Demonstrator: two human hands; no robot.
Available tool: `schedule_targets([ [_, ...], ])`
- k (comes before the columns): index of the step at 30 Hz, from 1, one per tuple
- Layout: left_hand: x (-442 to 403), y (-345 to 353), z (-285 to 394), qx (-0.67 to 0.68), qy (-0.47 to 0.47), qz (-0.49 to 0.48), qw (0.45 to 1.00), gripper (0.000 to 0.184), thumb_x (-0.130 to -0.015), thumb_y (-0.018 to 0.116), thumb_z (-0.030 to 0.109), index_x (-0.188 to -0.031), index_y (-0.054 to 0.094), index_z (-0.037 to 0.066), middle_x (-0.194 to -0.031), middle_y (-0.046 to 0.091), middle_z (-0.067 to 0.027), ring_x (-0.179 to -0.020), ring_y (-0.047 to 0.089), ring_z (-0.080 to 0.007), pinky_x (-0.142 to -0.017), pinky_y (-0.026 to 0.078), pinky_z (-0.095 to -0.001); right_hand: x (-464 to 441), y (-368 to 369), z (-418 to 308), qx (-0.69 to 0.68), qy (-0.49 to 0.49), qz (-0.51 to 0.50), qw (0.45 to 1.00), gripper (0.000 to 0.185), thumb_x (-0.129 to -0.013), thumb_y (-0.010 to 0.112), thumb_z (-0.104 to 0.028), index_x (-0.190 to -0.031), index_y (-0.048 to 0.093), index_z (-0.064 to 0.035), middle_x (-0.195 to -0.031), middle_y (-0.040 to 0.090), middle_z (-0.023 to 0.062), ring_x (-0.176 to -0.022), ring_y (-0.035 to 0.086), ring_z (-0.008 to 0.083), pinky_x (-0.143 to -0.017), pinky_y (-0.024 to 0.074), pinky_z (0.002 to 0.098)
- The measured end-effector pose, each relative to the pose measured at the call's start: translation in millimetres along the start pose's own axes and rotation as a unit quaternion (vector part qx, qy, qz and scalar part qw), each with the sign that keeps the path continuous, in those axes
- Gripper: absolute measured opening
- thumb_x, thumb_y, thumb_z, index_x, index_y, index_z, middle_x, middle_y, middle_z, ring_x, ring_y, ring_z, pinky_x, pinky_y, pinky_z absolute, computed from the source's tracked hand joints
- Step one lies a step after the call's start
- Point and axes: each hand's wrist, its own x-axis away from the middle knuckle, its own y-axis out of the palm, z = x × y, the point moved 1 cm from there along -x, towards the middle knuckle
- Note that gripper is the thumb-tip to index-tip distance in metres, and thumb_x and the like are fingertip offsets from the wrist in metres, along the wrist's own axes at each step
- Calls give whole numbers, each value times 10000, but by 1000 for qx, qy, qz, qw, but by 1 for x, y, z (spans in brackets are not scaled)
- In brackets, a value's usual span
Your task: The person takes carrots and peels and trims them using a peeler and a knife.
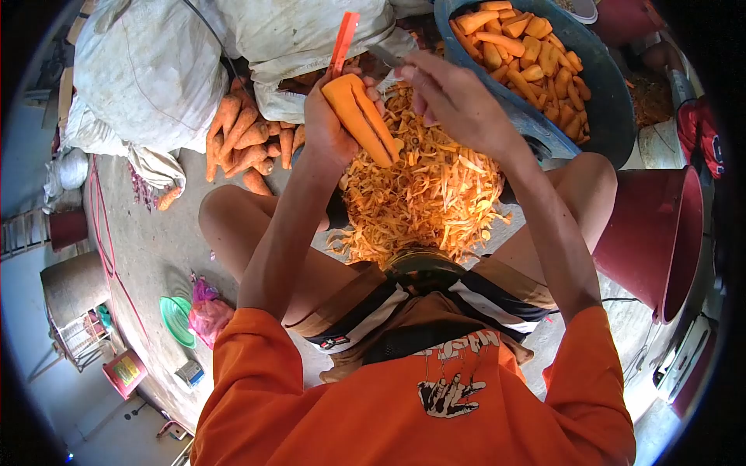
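My left hand (329, 128) is closed around a peeled orange carrot (361, 116), which has a long dark split down its side. A flat red handle (344, 43) sticks up from the same hand, behind the carrot; its other end is hidden. Just right of the carrot's upper end, my right hand (454, 97) is closed on a small knife, whose grey blade (384, 56) points left. The fingers cover its handle. Below both hands lies a big heap of carrot peelings (423, 202), between my knees.
A blue tub (602, 116) of peeled carrots (536, 58) stands at upper right. Unpeeled carrots (241, 136) lie by white sacks (148, 70) at upper left. On the right is a dark red bucket (641, 233). A green basin (177, 321) and a pink bag (210, 317) sit at lower left.
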Motion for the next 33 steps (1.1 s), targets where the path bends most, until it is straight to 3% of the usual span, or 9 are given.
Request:
schedule_targets([
  [1,-1,-2,2,-1,1,2,1000,267,-1077,425,265,-1098,586,54,-950,625,-112,-825,631,-237,-779,575,-414,2,5,1,-2,-1,-1,1000,391,-1135,446,-383,-1286,595,-54,-769,577,56,-678,579,119,-643,492,305],
  [3,-2,-4,6,-12,26,-1,1000,280,-1079,408,266,-1123,575,46,-927,629,-119,-822,633,-253,-784,574,-431,6,17,0,52,-16,-22,998,285,-1107,500,-309,-1111,531,-25,-762,622,180,-724,660,360,-699,513,460],
  [4,-2,-5,7,-12,25,-1,1000,280,-1079,408,266,-1123,575,46,-927,629,-119,-822,633,-253,-784,574,-431,5,22,-1,115,-40,-7,993,402,-1040,616,-405,-1104,506,-24,-835,642,204,-812,654,425,-756,489,519],
  [8,-4,-2,7,-54,30,6,998,292,-1079,394,272,-1140,572,50,-907,647,-126,-823,641,-270,-790,572,-459,8,25,-17,174,26,-41,983,648,-850,818,-508,-1131,513,-11,-925,671,233,-922,675,427,-817,501,529],
  [10,-4,0,6,-81,43,27,995,293,-1076,396,273,-1135,578,51,-904,654,-127,-830,646,-276,-791,571,-462,7,24,-20,198,17,-42,979,886,-633,949,-542,-1163,504,11,-1008,703,249,-1002,691,428,-862,530,508],
  [13,-7,-4,5,-90,56,55,993,303,-1072,399,279,-1119,593,51,-925,667,-131,-852,660,-280,-799,569,-456,6,22,-28,219,55,-93,970,934,-586,986,-494,-1201,473,-12,-1106,698,218,-1036,678,441,-904,534,489],
  [20,-7,-3,3,-107,65,79,989,368,-1091,347,319,-1018,613,75,-886,672,-88,-802,655,-254,-764,565,-444,8,29,-21,213,41,-88,972,946,-579,1003,-425,-1227,450,-13,-1187,699,235,-1089,665,455,-933,530,507],
  [26,-10,-12,4,-138,50,112,983,337,-1073,364,279,-994,627,84,-878,668,-78,-788,645,-239,-737,552,-425,6,34,-20,252,73,-128,956,928,-608,982,-455,-1230,453,-13,-1128,710,251,-1065,679,453,-920,538,505],
  [33,-8,-3,6,-165,48,138,975,343,-1073,350,270,-1001,624,76,-883,670,-99,-809,652,-252,-744,546,-428,12,44,-3,245,16,-95,965,844,-685,926,-500,-1189,482,11,-1016,710,261,-991,699,461,-856,557,520],
])
